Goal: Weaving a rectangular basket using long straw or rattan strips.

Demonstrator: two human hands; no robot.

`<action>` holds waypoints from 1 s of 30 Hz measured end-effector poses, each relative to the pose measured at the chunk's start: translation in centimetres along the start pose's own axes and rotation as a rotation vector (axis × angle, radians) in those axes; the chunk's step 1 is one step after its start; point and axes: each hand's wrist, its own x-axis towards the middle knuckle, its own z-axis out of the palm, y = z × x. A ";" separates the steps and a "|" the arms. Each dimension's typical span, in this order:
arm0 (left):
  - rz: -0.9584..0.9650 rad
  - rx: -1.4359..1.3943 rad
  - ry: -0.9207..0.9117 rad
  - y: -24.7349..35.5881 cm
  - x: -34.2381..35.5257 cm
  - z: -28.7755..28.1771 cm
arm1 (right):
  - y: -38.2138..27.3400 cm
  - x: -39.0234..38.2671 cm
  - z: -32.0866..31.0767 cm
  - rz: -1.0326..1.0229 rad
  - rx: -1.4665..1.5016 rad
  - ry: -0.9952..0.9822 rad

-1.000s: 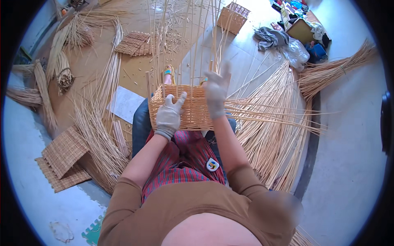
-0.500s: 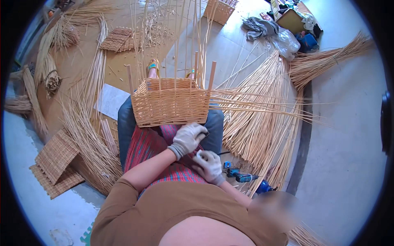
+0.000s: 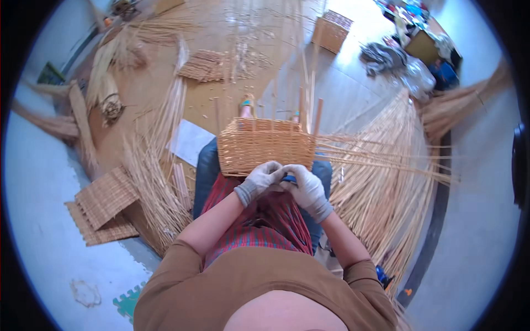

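Seemingly grips blue tool [image 3: 289, 179] in right hand [image 3: 309, 191], curls left hand [image 3: 260, 181] (unclear hold); has basket [image 3: 266, 148] partly woven, three-o'clock strands [image 3: 332, 144] loose.

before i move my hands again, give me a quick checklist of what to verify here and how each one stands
1. Basket supported: ok, it appears to rest on the legs.
2. Both hands gloved: ok, left hand and right hand alike.
3. Blue item in hand: ok, at the right hand, close to the left; which kind of thing it is, cannot tell.
4. Left hand touching the basket: cannot tell, it only overlaps the near lower edge in view.
5. Basket's right side free of loose strands: not ok, many stick out there.
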 end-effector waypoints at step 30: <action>0.680 0.606 0.630 17.5 3.0 -17.0 | 6.0 15.6 -13.8 0.038 -0.707 0.160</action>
